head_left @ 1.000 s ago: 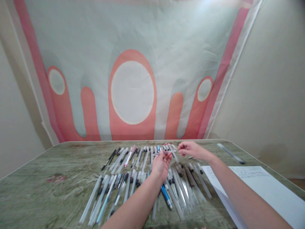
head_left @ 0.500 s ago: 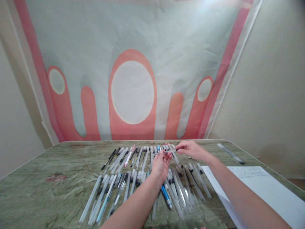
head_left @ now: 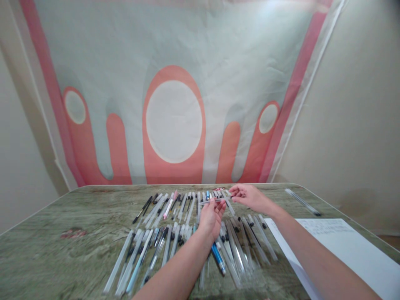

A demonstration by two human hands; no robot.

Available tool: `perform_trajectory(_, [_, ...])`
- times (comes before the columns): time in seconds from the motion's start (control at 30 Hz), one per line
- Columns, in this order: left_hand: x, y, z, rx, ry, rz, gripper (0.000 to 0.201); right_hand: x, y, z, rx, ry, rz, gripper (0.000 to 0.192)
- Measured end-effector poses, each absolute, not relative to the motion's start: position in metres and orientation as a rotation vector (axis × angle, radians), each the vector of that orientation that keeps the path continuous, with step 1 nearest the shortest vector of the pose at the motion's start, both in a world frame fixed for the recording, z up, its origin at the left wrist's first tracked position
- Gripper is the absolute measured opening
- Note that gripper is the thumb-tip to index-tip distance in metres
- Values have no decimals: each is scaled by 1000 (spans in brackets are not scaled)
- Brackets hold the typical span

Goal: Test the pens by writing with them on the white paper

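Between the fingertips of my left hand [head_left: 211, 216] lies a slim clear pen [head_left: 215, 201], roughly level above the rows of pens. My left palm faces up and its fingers are bent. At the pen's right end, my right hand [head_left: 248, 196] has its thumb and fingers slightly apart, close to the dark tip. Under and around my left wrist is the front row of pens [head_left: 168, 243], mostly clear barrels with dark caps. A blue pen [head_left: 218, 258] sticks out just right of my left forearm. Behind is a second row [head_left: 159, 208], which includes a pink-and-white pen [head_left: 168, 207].
White paper [head_left: 343, 246] with faint writing lies on the right under my right forearm. Beyond it, clear pens [head_left: 302, 202] lie apart near the table's right edge. The wood-patterned table [head_left: 46, 258] ends at a wall hanging [head_left: 175, 41] with coral shapes.
The fingers of my right hand have loosened and drawn slightly away from the pen's end. My left hand stays in place with the pen.
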State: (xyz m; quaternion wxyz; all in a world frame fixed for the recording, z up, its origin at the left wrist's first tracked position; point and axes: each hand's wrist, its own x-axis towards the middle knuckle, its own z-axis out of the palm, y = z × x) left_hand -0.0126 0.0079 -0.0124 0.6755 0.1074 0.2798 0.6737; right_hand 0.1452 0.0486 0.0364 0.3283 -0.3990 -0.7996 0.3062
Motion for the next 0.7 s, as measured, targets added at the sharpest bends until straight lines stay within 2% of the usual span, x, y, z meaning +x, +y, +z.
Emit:
perform_trajectory(0.47, [-13,9,-11,281,629,1545,8,140,42,35,-1018,-2224,652,20])
perform_trajectory(0.7, [-13,7,-7,315,625,1539,11,137,43,28,-962,-2188,824,21])
